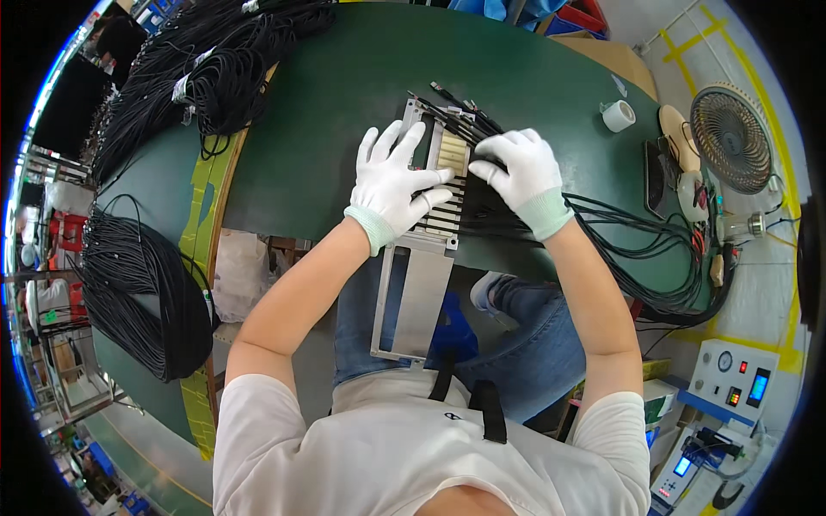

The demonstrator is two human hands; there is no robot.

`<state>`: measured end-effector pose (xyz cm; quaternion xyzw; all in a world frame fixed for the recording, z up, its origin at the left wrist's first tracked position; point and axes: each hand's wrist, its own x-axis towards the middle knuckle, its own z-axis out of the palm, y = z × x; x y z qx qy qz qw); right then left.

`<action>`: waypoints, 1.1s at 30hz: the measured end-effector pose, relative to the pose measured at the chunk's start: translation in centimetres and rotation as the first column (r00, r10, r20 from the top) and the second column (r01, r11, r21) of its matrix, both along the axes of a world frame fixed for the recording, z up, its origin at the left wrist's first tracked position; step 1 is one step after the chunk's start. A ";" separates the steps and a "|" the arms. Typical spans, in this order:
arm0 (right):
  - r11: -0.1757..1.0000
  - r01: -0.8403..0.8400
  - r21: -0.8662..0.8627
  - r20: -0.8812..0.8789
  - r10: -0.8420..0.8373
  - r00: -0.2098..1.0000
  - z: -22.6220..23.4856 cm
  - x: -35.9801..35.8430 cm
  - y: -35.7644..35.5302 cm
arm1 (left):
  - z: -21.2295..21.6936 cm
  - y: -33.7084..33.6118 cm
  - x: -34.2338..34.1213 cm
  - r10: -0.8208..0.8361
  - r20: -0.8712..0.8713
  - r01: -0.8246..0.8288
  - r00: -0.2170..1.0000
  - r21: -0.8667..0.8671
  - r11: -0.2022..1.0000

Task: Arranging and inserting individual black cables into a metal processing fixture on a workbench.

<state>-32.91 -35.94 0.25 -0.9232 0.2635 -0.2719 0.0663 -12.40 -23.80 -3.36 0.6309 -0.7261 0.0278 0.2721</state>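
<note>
A long silver metal fixture [423, 297] lies over the table's near edge and extends above my lap. Its upper part has a row of slots with black cables in the lower ones and a cream-coloured block [453, 153] above them. My left hand [385, 182], in a white glove, rests on the fixture's left side with fingers spread, its thumb and a fingertip by the slots. On the right, my gloved right hand [527, 172] has curled fingers beside the block, over the black cables [490, 215]; what they pinch is hidden. Several cable ends with plugs [456, 116] cross the fixture's top.
Large black cable bundles [224, 86] are heaped at the left, beside a yellow-taped table edge [206, 206]. Loose cables [645, 249] trail rightward. A tape roll [618, 116], a phone-like black slab [661, 179] and a fan [733, 138] stand right. A control box [731, 380] is lower right.
</note>
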 end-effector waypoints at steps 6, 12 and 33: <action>0.971 0.127 -0.201 -0.164 -0.161 0.973 -2.1 0.1 -2.6 | -0.7 -0.3 0.1 -0.048 -0.059 0.049 0.997 0.005 0.999; 0.982 0.103 0.160 -0.024 -0.100 0.995 1.5 -1.6 -2.7 | -1.5 -1.1 1.6 0.192 -0.475 -0.311 0.859 -0.187 0.932; 0.976 -0.164 0.146 -0.023 0.169 0.985 -0.1 -0.5 -0.9 | -0.6 -0.3 1.9 0.161 -0.368 -0.248 0.916 -0.204 0.947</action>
